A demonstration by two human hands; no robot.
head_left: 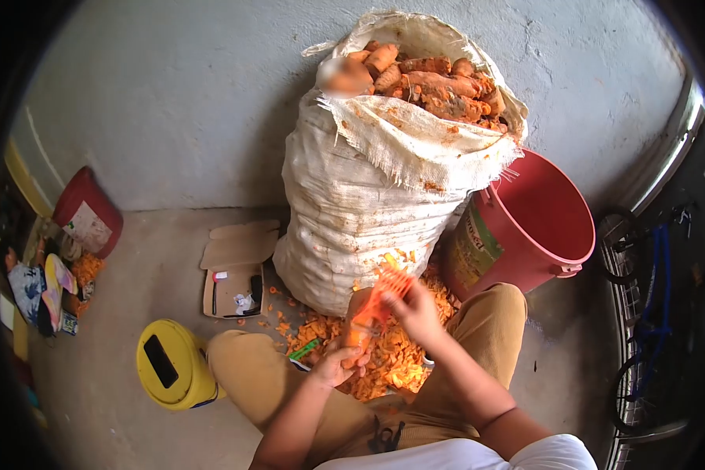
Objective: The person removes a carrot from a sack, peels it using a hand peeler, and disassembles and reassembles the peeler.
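My left hand [338, 365] is wrapped round the lower end of a carrot [357, 335], held tilted above my lap. Close to its upper end, my right hand [420, 316] grips an orange-red peeler [392, 285], smeared by motion. Whether the blade touches the carrot I cannot tell. Beneath both hands lies a heap of orange peelings [395, 364] between my legs. A green-handled tool [305, 349] rests on the peelings beside my left hand. Right in front stands a big white woven sack [352, 211], its top open and full of unpeeled carrots [444, 82].
A red bucket [552, 227] leans beside the sack. To the left are an open cardboard box [233, 291] with small items and a yellow bucket [150, 377] with a phone [161, 361] on its lid. A dark red container [88, 210] and a blue bicycle [656, 313] flank the space.
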